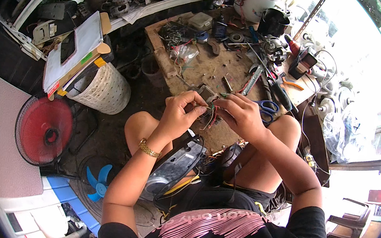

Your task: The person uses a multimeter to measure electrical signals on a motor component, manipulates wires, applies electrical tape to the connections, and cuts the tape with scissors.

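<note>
My left hand, with a gold watch on its wrist, pinches thin electrical wires between thumb and fingertips. Close beside it, my right hand has its fingers closed on the same wires from the other side. Red, green and pale strands show between the two hands, and their loose ends hang down. A small greyish metal block lies just beyond my fingers on the wooden workbench. Below my hands, a dark grey plastic housing rests against my leg.
Blue-handled scissors, an orange-handled tool and a black power tool lie at the bench's right. A clear plastic bag sits farther back. At left stand a white basket and a red-bladed fan; blue fan blades lie nearer.
</note>
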Available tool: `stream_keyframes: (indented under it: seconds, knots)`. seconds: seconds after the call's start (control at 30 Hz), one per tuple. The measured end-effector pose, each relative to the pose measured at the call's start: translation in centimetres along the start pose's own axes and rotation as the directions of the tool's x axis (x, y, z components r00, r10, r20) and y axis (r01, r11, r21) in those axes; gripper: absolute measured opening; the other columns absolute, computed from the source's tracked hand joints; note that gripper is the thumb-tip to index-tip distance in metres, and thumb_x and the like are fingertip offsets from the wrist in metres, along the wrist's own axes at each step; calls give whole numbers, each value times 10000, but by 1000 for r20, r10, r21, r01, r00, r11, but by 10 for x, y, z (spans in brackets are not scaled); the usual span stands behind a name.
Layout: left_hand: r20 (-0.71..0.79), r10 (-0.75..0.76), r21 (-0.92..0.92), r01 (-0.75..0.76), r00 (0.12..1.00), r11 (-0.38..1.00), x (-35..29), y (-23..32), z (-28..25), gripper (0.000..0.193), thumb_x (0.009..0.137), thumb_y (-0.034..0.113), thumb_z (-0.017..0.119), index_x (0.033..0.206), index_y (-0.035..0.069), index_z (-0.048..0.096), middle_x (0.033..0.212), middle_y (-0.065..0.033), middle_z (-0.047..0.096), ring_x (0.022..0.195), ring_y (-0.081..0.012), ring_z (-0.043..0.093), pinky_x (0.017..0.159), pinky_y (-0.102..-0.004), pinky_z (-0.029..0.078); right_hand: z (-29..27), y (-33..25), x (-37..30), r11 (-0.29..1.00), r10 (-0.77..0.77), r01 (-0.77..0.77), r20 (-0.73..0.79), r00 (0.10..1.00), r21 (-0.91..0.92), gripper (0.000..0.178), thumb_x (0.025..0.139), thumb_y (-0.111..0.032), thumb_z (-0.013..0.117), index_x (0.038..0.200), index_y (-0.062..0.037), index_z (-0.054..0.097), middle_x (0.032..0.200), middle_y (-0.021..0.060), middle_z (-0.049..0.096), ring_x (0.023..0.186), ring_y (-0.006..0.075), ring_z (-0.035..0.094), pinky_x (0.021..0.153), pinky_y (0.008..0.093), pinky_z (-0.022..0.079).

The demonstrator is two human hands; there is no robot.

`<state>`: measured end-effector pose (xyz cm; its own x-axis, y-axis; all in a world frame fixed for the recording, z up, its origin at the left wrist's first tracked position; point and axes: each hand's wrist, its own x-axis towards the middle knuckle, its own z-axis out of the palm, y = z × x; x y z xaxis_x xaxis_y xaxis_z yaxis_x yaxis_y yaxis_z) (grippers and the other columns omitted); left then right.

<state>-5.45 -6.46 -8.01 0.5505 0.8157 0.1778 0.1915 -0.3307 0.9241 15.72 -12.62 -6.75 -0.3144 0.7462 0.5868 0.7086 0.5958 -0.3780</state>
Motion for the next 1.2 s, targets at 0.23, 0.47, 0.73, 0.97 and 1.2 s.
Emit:
stream_keyframes:
  seconds: [0.23, 0.47, 0.73, 0.97, 1.2]
  knots:
    - [-18, 52, 2, -52, 998, 999, 1, 1, 2, 31, 870, 49, 685, 880, 29, 664, 779, 15, 652, 710, -42, 524, 637, -223, 409, 7, 13, 11, 989, -69, 54, 98, 993, 139, 130, 841, -83, 692, 957, -55, 640, 781, 45, 603, 691, 209, 596, 632, 320, 477]
    - [-55, 118, 37, -116, 992, 993, 0, -1, 3, 35, 883, 51, 678, 883, 27, 651, 754, 2, 635, 662, -51, 520, 605, -233, 418, 29, 11, 1, 375, 511, -648, 435, 742, 663, 138, 952, -155, 630, 951, -17, 629, 747, -32, 569, 659, 64, 498, 590, 235, 414]
    - [-76, 89, 35, -86, 993, 996, -1, -1, 0, 59, 887, 63, 679, 880, 21, 638, 749, 7, 619, 656, -40, 501, 593, -229, 410, 32, -25, -6, 816, 511, -437, -118, 851, 379, 194, 752, -71, 781, 943, -70, 743, 795, 84, 639, 695, 233, 631, 621, 322, 479]
    - [-73, 112, 49, -108, 991, 993, 0, 1, 0, 68, 881, 69, 686, 881, 23, 635, 753, -4, 620, 665, -51, 501, 607, -235, 406, 46, -19, -7, 738, 554, -449, -74, 829, 503, 174, 775, -67, 767, 943, -36, 735, 795, 98, 634, 687, 206, 612, 624, 312, 466]
    - [-76, 145, 60, -141, 986, 988, 4, -1, -4, 49, 863, 29, 685, 874, 27, 637, 780, -9, 610, 695, -81, 518, 641, -247, 419, 40, -13, 2, 645, 528, -503, 139, 838, 576, 109, 850, -78, 705, 915, 8, 692, 801, 88, 605, 698, 146, 552, 623, 290, 434]
